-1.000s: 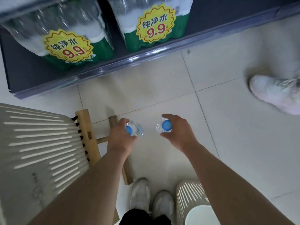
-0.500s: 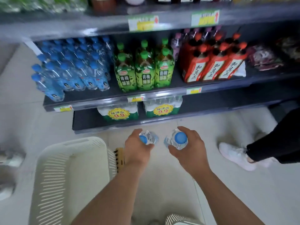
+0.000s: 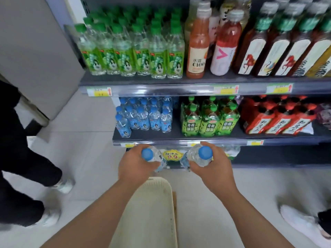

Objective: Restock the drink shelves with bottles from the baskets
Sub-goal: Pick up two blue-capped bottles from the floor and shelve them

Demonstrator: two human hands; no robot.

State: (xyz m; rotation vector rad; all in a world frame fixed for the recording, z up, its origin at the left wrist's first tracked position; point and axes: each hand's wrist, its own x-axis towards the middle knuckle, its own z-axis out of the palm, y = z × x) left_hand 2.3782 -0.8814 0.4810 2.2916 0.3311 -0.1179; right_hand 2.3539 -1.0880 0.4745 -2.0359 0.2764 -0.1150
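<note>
My left hand (image 3: 136, 164) grips a small clear water bottle with a blue cap (image 3: 152, 157). My right hand (image 3: 213, 164) grips a second blue-capped water bottle (image 3: 199, 156). Both bottles are held in front of the lower edge of the middle shelf (image 3: 179, 136). On that shelf's left part stands a group of several matching blue-capped water bottles (image 3: 143, 115). A cream slatted basket (image 3: 152, 212) sits on the floor below my forearms; its inside is not visible.
Green tea bottles (image 3: 209, 117) and red bottles (image 3: 275, 119) fill the middle shelf's right. The upper shelf holds green-capped bottles (image 3: 132, 47) and dark tea bottles (image 3: 279, 42). Another person's legs (image 3: 21, 158) stand at left; a white shoe (image 3: 302, 224) is at right.
The view has risen from the floor to the shelves. Both hands have lifted the two bottles up to the height of the middle shelf's edge.
</note>
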